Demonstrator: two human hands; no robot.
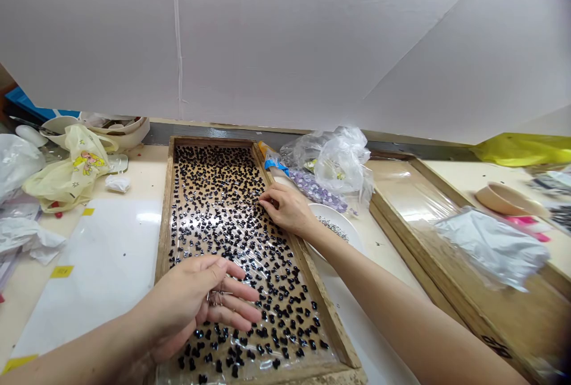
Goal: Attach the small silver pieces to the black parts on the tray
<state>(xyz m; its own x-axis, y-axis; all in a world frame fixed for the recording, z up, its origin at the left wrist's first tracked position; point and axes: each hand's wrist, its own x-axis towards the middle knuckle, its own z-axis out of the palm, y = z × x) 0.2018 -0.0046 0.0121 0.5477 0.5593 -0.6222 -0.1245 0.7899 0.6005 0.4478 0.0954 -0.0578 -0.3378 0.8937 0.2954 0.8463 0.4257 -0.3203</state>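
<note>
- Left hand [203, 299], 8 o'clock from the middle of the near tray: palm up, fingers extended and slightly curled, thin metal pins [217, 297] lying loose on palm and fingers.
- Right hand [288, 209], 1 o'clock: over the tray's side, thumb and forefinger pinched together at the black pieces; cannot tell whether one is gripped.
- Black pieces [276, 363]: small, glossy, scattered on clear film in the wooden tray [322, 293], denser toward 12.
- White dish [358, 241], 2 o'clock: just outside the tray, small metallic bits inside, partly behind the right forearm.
- Purple-patterned bag [316, 190] and crumpled clear bags [341, 162], 1 o'clock.
- Second wooden tray [417, 261], 3 o'clock: silvery packet [495, 245] on it.
- White sheet [111, 260], 9 o'clock; pale yellow bag [65, 180], 10 o'clock.
</note>
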